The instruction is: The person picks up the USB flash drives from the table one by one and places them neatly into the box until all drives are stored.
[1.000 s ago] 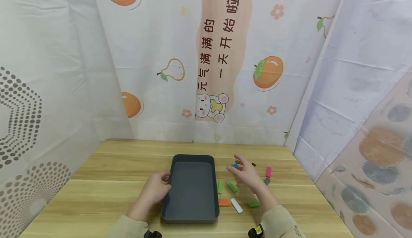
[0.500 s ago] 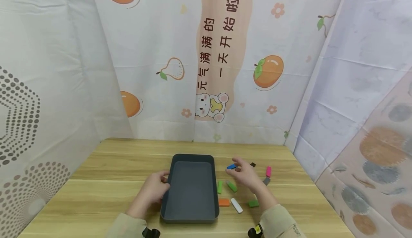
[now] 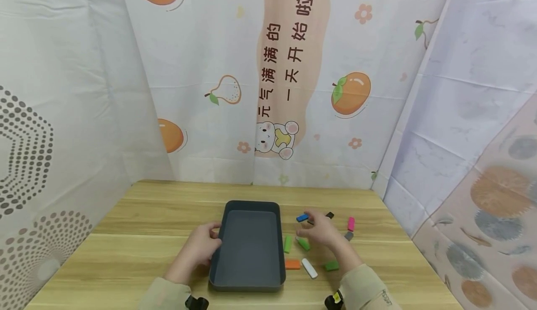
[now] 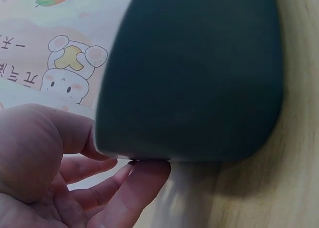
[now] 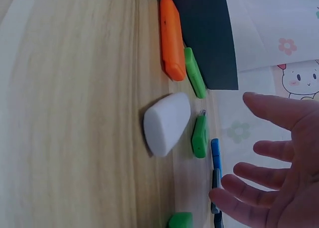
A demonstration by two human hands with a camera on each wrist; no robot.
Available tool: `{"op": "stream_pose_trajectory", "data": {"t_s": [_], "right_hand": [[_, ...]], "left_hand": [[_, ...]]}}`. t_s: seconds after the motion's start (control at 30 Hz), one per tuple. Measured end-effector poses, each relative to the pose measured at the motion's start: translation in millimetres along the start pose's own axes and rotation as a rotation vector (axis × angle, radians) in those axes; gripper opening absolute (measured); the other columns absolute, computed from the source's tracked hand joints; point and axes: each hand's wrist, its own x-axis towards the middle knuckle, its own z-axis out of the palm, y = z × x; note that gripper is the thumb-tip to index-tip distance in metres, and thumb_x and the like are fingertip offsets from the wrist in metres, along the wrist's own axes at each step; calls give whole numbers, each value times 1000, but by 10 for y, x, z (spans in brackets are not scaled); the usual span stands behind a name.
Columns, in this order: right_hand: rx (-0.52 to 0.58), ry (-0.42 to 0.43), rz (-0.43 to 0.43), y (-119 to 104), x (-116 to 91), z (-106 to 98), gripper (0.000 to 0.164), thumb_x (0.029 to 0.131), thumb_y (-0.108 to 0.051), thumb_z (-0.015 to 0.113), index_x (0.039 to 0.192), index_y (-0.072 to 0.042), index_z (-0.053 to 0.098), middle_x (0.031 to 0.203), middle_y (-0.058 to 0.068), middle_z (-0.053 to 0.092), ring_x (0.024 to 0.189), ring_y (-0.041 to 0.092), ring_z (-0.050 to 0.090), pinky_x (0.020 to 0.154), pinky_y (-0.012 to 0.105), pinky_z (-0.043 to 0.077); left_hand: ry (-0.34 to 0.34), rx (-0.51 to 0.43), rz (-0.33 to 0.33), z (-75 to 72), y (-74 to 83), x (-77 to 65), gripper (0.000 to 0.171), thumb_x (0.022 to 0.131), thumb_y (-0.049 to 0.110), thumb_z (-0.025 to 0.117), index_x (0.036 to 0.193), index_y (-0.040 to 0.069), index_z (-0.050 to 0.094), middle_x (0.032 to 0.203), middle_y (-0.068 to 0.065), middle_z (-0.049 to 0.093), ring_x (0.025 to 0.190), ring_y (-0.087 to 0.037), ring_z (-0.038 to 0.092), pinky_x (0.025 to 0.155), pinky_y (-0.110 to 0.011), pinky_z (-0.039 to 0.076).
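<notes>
A dark grey rectangular tray [image 3: 247,249] lies on the wooden table. My left hand [image 3: 200,244] grips its left rim; in the left wrist view, thumb and fingers meet the edge of the dark wall [image 4: 194,78]. To the right of the tray, my right hand [image 3: 320,230] hovers over small coloured pieces, fingers spread and holding nothing. Nearest to it are a blue piece [image 3: 302,217], a black piece [image 3: 329,215] and a green piece with a metal tip [image 5: 200,136]. A white rounded block [image 5: 167,123] lies closer to me.
An orange bar [image 3: 292,264] and a slim green bar [image 3: 287,244] lie along the tray's right side. Another green piece [image 3: 331,265] sits near my right forearm. Further right are a pink piece [image 3: 351,223] and a grey piece [image 3: 348,236]. Printed curtains [image 3: 201,137] surround the table.
My right hand has drawn back slightly toward me, uncovering more of the blue and black pieces. The left hand and the tray stay nearly where they were.
</notes>
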Motion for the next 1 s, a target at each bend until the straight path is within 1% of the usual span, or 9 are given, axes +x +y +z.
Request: {"op": "stream_pose_trajectory", "data": {"t_s": [0.1,0.23,0.4,0.53,0.67,0.87,1.0], "right_hand": [[-36,-10,4,-11,-11,-15,74,87,-24,82,149,0,48,143,29,53,132,47,49,105,63,41],[-82,-15,5,-20,-19,-18,74,86,-23,83,147,1,50,143,27,53,133,48,47,106,64,40],[-155,-31,21,-6,-30,-5,77,84,-26,85,146,4,50,143,26,53,132,49,47,105,65,39],[-174,-56,32,8,-45,6,77,85,-28,84,146,4,49,143,26,53,131,50,47,104,66,40],[-188,-64,38,24,-40,23,75,84,-27,85,146,2,51,135,26,59,125,50,53,100,66,44],[-212,-80,35,36,-31,39,73,78,-22,89,140,1,57,122,22,66,114,45,61,95,62,49],[-226,-89,21,38,-27,47,62,76,-19,89,130,-1,64,115,16,68,105,38,64,90,58,53]], "left_hand": [[-6,-5,1,-6,2,12,57,86,-5,57,143,-4,52,106,-18,57,66,-25,58,44,-43,56],[-11,-3,4,-14,4,22,57,86,-4,57,143,-4,52,107,-20,58,75,-28,62,45,-45,57],[-24,-10,-7,-18,12,6,57,86,-4,57,143,-4,51,107,-20,58,78,-29,64,45,-45,57],[-29,-13,-13,-21,20,-10,57,86,-4,57,143,-4,51,108,-21,58,78,-29,64,45,-45,57],[-33,-9,-12,-18,15,-9,57,87,-3,57,143,-3,51,107,-21,59,77,-29,64,45,-45,57],[-33,-15,-11,-15,11,-8,57,87,-3,56,143,-3,51,107,-21,59,78,-29,65,45,-46,57],[-32,-17,-11,-17,10,-12,57,87,-3,56,143,-3,51,108,-21,60,78,-29,65,45,-46,57]]}}
